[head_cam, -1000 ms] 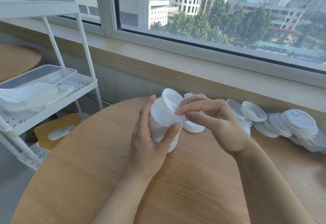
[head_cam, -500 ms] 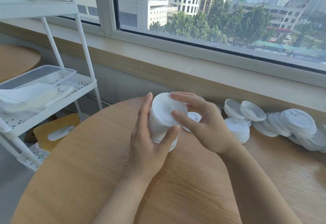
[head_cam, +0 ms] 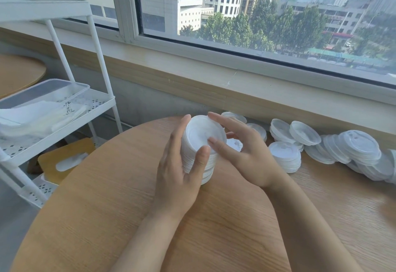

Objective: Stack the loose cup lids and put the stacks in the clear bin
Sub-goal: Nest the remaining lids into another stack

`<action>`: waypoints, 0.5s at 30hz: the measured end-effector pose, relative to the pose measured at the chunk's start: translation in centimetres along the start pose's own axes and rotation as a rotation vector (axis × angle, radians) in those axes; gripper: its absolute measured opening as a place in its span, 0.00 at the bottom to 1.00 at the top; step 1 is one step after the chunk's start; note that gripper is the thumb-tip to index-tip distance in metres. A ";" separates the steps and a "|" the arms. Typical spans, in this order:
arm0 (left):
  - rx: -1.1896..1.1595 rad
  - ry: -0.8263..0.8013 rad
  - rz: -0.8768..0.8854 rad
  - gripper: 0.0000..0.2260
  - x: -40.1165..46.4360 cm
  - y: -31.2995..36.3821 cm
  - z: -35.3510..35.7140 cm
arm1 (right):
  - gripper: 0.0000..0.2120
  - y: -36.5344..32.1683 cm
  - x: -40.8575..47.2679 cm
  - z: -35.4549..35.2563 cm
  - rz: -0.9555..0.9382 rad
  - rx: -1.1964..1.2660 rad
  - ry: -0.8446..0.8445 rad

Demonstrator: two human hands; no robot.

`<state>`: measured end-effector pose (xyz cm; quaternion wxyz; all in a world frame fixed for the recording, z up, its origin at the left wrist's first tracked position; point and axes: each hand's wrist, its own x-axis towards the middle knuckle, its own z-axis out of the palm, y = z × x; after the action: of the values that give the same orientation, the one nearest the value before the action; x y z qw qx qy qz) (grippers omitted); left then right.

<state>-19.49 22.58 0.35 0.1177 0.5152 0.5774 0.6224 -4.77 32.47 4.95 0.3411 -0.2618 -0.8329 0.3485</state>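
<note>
White lid stack (head_cam: 200,153), axis tilted upward, is gripped by left hand (head_cam: 177,171); clear bin (head_cam: 42,98) lies far left; right hand (head_cam: 242,149), fingers spread, steadies it.

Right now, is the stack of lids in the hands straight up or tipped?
Tipped: the lid stack leans away, its top face showing.

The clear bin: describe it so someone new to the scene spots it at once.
Look left of the round wooden table to the white wire cart. On its middle shelf sits the clear bin, a shallow see-through tray with white packets inside. Nothing else on the cart is transparent.
</note>
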 end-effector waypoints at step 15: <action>0.010 0.044 0.006 0.31 0.4 -0.7 0.1 | 0.32 6.2 -1.3 0.6 0.355 -0.461 0.310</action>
<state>-19.86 23.16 -0.08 0.1005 0.5039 0.5813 0.6309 -3.18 35.20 -0.57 0.3296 -0.5230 -0.7694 0.1609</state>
